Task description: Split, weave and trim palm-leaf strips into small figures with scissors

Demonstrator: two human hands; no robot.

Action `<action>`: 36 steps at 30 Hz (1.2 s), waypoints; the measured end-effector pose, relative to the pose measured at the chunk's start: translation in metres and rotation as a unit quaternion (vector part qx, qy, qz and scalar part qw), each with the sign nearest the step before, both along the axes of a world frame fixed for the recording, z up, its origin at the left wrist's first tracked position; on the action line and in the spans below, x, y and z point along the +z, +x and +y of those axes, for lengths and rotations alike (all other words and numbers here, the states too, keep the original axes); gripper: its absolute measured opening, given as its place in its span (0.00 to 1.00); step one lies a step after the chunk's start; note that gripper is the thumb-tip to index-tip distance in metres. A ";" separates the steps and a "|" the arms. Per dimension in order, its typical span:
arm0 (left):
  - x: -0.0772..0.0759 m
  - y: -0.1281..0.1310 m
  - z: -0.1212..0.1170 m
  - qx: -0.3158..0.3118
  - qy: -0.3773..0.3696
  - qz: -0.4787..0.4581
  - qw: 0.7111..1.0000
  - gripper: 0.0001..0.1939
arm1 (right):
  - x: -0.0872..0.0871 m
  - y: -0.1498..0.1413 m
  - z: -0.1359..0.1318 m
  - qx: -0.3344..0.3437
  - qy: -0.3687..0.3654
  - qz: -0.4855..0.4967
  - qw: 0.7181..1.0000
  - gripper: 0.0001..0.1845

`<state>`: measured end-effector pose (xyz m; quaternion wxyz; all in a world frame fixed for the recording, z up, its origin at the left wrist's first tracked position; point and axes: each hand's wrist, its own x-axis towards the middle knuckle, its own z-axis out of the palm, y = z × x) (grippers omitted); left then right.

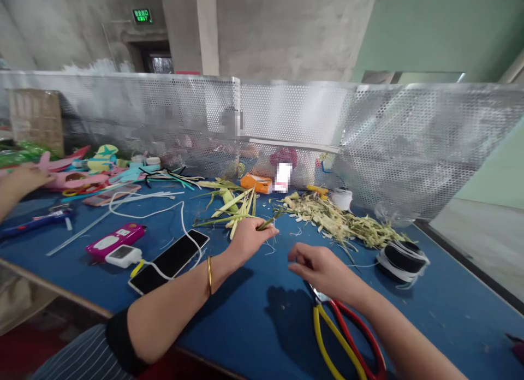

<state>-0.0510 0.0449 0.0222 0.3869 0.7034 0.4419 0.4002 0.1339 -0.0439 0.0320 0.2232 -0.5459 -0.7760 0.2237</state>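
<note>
My left hand (249, 239) is closed in a pinch on a bundle of green and pale yellow leaf strips (238, 208). The strips' long ends fan out behind my fingers, and a short green tip sticks out to the right. My right hand (313, 264) hovers to the right of it, fingers curled together; whatever they may hold is too small to make out. Just below my right hand lie scissors (347, 336) with one red and one yellow handle, their blades partly hidden by it. A spool of white thread (402, 261) stands farther right, a strand running left from it.
Shredded leaf scraps (339, 219) are heaped behind my right hand. A phone (170, 262) with a white cable and a magenta device (117, 241) lie left. Another person's hand (24, 183) touches pink pieces at far left. A perforated metal screen (286, 112) borders the back.
</note>
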 end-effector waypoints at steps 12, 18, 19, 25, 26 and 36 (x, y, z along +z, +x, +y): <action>0.000 -0.013 0.015 0.111 0.090 0.050 0.989 0.11 | -0.091 0.042 -0.084 -0.184 -0.026 -0.237 0.954 0.29; 0.002 -0.014 0.013 0.116 0.088 0.042 0.989 0.13 | -0.076 0.031 -0.081 -0.294 -0.013 0.037 0.955 0.23; 0.002 -0.015 0.013 0.117 0.086 0.040 0.989 0.14 | -0.072 0.027 -0.083 -0.293 -0.025 0.136 0.946 0.23; -0.001 -0.014 0.014 0.108 0.087 0.051 0.989 0.13 | -0.051 -0.022 -0.086 -0.177 -0.116 0.530 0.821 0.21; -0.002 -0.013 0.014 0.112 0.089 0.055 0.988 0.14 | -0.047 -0.032 -0.084 -0.156 -0.124 0.577 0.792 0.24; -0.002 -0.011 0.010 0.136 0.099 0.092 0.981 0.13 | -0.023 -0.087 -0.057 -0.060 -0.246 0.694 0.674 0.37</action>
